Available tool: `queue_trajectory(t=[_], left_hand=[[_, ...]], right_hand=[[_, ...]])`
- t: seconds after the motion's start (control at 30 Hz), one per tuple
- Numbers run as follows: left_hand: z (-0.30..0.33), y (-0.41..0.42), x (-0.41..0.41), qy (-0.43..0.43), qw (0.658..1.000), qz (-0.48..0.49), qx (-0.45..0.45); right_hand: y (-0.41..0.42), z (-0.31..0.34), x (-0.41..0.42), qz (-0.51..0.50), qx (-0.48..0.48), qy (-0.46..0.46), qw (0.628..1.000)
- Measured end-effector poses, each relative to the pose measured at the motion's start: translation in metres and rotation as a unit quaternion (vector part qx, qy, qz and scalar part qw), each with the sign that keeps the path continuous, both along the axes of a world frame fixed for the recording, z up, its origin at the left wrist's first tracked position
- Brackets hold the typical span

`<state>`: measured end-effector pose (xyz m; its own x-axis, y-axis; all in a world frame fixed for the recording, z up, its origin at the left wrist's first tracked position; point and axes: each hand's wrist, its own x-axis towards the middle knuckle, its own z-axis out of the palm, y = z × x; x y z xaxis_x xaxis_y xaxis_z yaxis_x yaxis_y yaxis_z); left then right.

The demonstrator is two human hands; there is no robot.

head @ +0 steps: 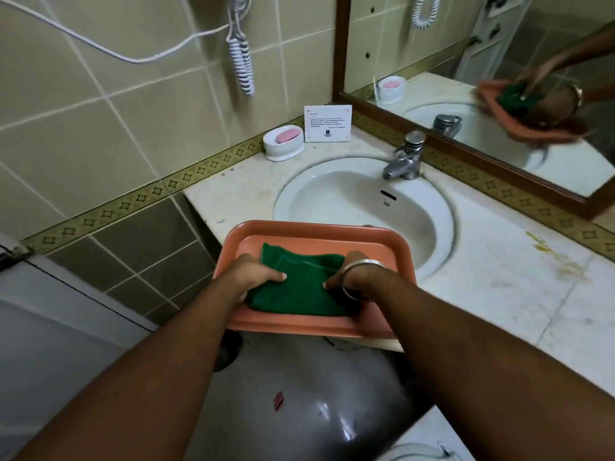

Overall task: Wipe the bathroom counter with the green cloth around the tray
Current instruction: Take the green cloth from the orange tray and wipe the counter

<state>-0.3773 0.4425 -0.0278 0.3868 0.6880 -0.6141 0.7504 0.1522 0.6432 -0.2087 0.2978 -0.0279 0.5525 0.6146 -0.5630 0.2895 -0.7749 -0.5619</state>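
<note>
An orange plastic tray (316,231) sits at the front of the counter (499,294), partly over the sink's near rim and jutting past the counter's edge. A folded green cloth (301,287) lies in the tray. My left hand (253,274) grips the cloth's left side, thumb on top. My right hand (359,274), with a metal bangle on the wrist, grips its right side. Both forearms reach in from below.
A white oval sink (362,207) with a chrome tap (404,158) fills the counter's middle. A soap dish with pink soap (283,141) and a white card (327,124) stand at the back left. Yellowish stains (559,257) mark the counter's right side. A mirror (499,78) hangs behind.
</note>
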Motion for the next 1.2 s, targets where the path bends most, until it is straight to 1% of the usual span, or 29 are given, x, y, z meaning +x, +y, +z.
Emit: queue_trajectory(t=[0.1,0.17,0.2,0.27,0.3,0.33,0.4,0.53,0.6,0.7,0.73,0.77,0.83,0.87,0.9,0.93,0.97,1.0,1.03,1.07,1.1,1.13,1.17,1.2], left_hand=[[0.017,0.004,0.002,-0.059,0.996,0.011,-0.073],[0.034,0.003,0.009,-0.106,0.991,-0.014,-0.077],[0.043,0.002,0.014,-0.128,0.988,-0.031,-0.076],[0.06,-0.01,0.033,-0.174,0.978,-0.068,-0.095],[0.067,-0.022,0.049,-0.191,0.972,-0.089,-0.105],[0.071,-0.036,0.066,-0.197,0.968,-0.115,-0.104],[0.07,-0.072,0.108,-0.19,0.964,-0.171,-0.072],[0.047,-0.181,0.195,-0.199,0.949,-0.242,-0.049],[0.029,-0.25,0.235,-0.198,0.929,-0.304,-0.072],[0.005,-0.356,0.288,-0.172,0.899,-0.37,-0.157],[0.001,-0.385,0.303,-0.167,0.893,-0.376,-0.182],[0.001,-0.414,0.317,-0.169,0.888,-0.373,-0.211],[0.006,-0.456,0.34,-0.19,0.882,-0.333,-0.274],[0.01,-0.469,0.349,-0.204,0.881,-0.315,-0.288],[0.012,-0.475,0.352,-0.226,0.885,-0.314,-0.259],[0.012,-0.474,0.352,-0.254,0.887,-0.339,-0.183],[0.01,-0.468,0.348,-0.282,0.875,-0.387,-0.074],[0.005,-0.454,0.342,-0.298,0.848,-0.435,0.055],[-0.002,-0.436,0.333,-0.294,0.812,-0.468,0.187],[-0.01,-0.414,0.325,-0.271,0.774,-0.484,0.305],[-0.017,-0.388,0.319,-0.229,0.747,-0.486,0.392],[-0.025,-0.363,0.315,-0.173,0.738,-0.482,0.439],[-0.03,-0.341,0.313,-0.114,0.742,-0.48,0.453],[-0.035,-0.322,0.314,-0.061,0.747,-0.483,0.453]], right_hand=[[-0.006,0.005,0.007,-0.021,0.038,0.081,0.996],[-0.022,0.014,0.009,-0.065,0.104,0.121,0.985],[-0.032,0.019,0.01,-0.099,0.153,0.142,0.973],[-0.063,0.03,0.017,-0.174,0.259,0.18,0.933],[-0.085,0.035,0.023,-0.202,0.297,0.186,0.915],[-0.109,0.041,0.03,-0.225,0.318,0.175,0.905],[-0.163,0.046,0.044,-0.275,0.331,0.154,0.889],[-0.28,0.042,0.071,-0.412,0.352,0.164,0.824],[-0.345,0.037,0.083,-0.503,0.334,0.146,0.783],[-0.446,0.027,0.096,-0.605,0.265,0.061,0.748],[-0.475,0.024,0.099,-0.634,0.254,0.042,0.729],[-0.503,0.023,0.101,-0.669,0.256,0.035,0.697],[-0.547,0.019,0.105,-0.734,0.294,0.071,0.608],[-0.565,0.016,0.107,-0.76,0.316,0.094,0.56],[-0.576,0.014,0.107,-0.776,0.333,0.103,0.525],[-0.587,0.011,0.106,-0.779,0.335,0.091,0.523],[-0.598,0.008,0.103,-0.768,0.303,0.044,0.563],[-0.605,0.006,0.098,-0.732,0.223,-0.038,0.643],[-0.613,0.003,0.095,-0.657,0.106,-0.141,0.733],[-0.62,0.002,0.095,-0.554,-0.022,-0.247,0.794],[-0.621,0.003,0.099,-0.437,-0.103,-0.331,0.83],[-0.617,0.005,0.106,-0.331,-0.136,-0.385,0.851],[-0.607,0.006,0.114,-0.247,-0.139,-0.399,0.872],[-0.595,0.005,0.125,-0.184,-0.138,-0.389,0.892]])
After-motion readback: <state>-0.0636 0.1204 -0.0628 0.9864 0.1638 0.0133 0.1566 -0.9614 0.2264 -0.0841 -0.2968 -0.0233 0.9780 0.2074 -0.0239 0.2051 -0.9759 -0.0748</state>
